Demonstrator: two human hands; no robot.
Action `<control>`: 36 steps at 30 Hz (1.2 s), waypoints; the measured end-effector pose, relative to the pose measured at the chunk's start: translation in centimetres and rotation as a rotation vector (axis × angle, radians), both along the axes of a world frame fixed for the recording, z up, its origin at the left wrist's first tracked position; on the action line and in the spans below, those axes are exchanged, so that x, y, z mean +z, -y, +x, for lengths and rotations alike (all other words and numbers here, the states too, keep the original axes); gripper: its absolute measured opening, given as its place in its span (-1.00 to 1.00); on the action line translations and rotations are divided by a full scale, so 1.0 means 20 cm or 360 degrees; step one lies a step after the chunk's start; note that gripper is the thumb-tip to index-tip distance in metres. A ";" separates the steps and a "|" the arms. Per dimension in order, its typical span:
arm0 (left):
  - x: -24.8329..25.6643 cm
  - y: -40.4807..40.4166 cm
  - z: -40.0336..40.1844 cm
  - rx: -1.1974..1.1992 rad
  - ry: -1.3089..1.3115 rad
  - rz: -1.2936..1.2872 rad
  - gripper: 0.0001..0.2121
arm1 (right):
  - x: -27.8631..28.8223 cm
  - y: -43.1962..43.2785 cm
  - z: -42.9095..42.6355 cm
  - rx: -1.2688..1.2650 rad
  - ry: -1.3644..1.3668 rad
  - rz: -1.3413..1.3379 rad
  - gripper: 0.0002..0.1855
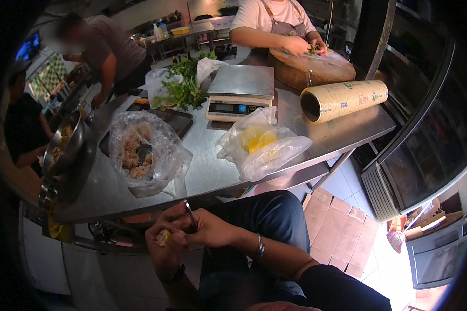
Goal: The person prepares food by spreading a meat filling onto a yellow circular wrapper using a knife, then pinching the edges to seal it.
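My left hand (161,237) is cupped around a small yellow dumpling-like piece (163,238) with pale minced filling showing, in front of the table edge. My right hand (212,229) grips a thin metal utensil (189,210); its working end is hidden by my fingers. On the steel table (206,155), a clear plastic bag (167,140) lies open with pinkish minced meat (131,153) inside. Right of it, another plastic bag (270,159) holds a stack of yellow sheets (257,139), probably wrappers. Both bags sit beyond my hands.
Behind the bags stand a digital scale (239,91) and leafy green herbs (185,85). A cling film roll (346,101) lies near a round chopping block (315,72), where a co-worker's hands (301,46) handle greens. A metal bowl (64,144) is at left; flattened cardboard (340,233) covers the floor.
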State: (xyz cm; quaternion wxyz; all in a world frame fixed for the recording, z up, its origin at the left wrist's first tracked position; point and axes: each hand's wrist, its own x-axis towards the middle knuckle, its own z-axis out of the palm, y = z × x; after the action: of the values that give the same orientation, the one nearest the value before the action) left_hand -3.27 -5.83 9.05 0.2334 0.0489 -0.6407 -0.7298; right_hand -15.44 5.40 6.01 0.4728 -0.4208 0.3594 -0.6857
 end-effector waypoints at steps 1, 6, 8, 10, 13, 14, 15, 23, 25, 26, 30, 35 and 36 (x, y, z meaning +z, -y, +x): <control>-0.02 0.01 0.00 0.0022 -0.0019 -0.0001 -0.75 | 0.02 0.00 0.01 -0.0031 0.0031 -0.0025 -0.69; 0.00 -0.05 -0.06 0.0077 -0.0236 -0.0055 -0.77 | 0.03 -0.01 0.02 -0.0062 0.0104 0.0004 -0.71; -0.04 -0.01 -0.04 0.0005 -0.0204 0.0067 -0.78 | 0.02 -0.01 0.01 -0.0193 -0.0128 -0.0024 -0.71; -0.11 0.02 -0.01 -0.0023 -0.0145 0.0142 -0.79 | 0.01 0.00 0.00 -0.0460 -0.0607 -0.0129 -0.70; -0.08 0.00 -0.02 -0.0084 -0.0137 0.0314 -0.81 | 0.04 -0.03 0.00 -0.0532 -0.0761 0.0043 -0.71; -0.05 -0.02 -0.03 -0.0182 -0.0197 0.0509 -0.81 | 0.04 -0.02 0.01 -0.0548 -0.0758 -0.0002 -0.71; -0.03 -0.02 -0.03 -0.0188 -0.0200 0.0548 -0.80 | 0.04 -0.02 0.01 -0.0565 -0.0756 -0.0050 -0.72; -0.05 0.00 -0.05 0.0050 -0.0239 -0.0104 -0.70 | 0.03 0.00 0.04 -0.0140 0.0078 -0.0054 -0.72; 0.00 -0.02 -0.06 -0.0063 -0.0290 -0.0092 -0.72 | 0.00 0.00 0.02 -0.0033 0.0098 0.0062 -0.72; 0.00 -0.03 -0.04 -0.0059 -0.0224 -0.0031 -0.73 | -0.02 0.00 0.01 0.0004 0.0053 0.0101 -0.71; -0.05 -0.04 -0.03 0.0130 -0.0197 -0.0043 -0.78 | -0.03 0.01 0.00 -0.0262 -0.0230 -0.0026 -0.67; 0.01 -0.05 -0.09 0.0055 -0.0366 -0.0213 -0.78 | 0.02 0.00 0.02 -0.0209 -0.0001 -0.0119 -0.63; 0.01 -0.03 -0.07 0.0047 -0.0380 -0.0213 -0.76 | 0.02 0.01 0.03 -0.0125 0.0059 -0.0070 -0.64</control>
State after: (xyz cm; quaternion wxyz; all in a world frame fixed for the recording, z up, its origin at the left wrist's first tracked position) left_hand -4.72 -5.18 9.23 0.3215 -0.0445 -0.6549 -0.6824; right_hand -14.79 5.21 6.42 0.4427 -0.4040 0.3517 -0.7191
